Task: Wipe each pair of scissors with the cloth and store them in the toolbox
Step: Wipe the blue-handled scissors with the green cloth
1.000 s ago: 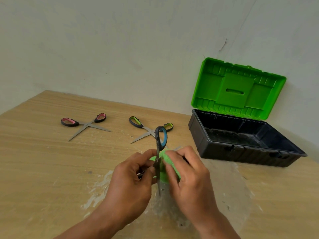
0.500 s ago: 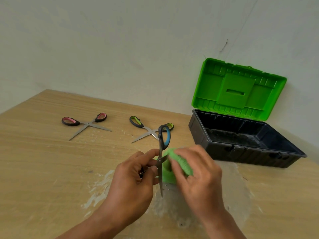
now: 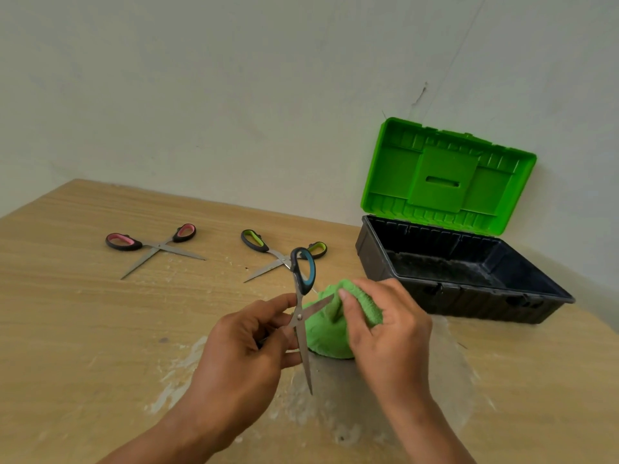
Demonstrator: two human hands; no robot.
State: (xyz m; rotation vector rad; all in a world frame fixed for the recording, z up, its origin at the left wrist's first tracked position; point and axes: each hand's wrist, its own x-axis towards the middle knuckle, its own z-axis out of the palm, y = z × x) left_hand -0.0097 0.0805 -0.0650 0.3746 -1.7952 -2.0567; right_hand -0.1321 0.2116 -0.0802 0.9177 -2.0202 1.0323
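My left hand [image 3: 241, 346] grips blue-handled scissors [image 3: 303, 272] with the blades spread, one blade pointing down and one toward the right. Beside it my right hand [image 3: 385, 329] holds a green cloth [image 3: 326, 329] bunched around the tip of the right-pointing blade. Pink-handled scissors [image 3: 150, 242] lie spread on the table at the far left. Green-handled scissors [image 3: 268, 252] lie spread behind the held pair. The black toolbox [image 3: 378, 249] stands at the right with its green lid [image 3: 445, 175] raised.
The wooden table [image 3: 83, 313] has a pale scuffed patch under my hands. A plain wall rises close behind the table and the toolbox lid leans toward it.
My right hand has slid the cloth outward along the blade toward its tip, and more of the cloth now shows below the hand. The scissors have stayed in my left hand.
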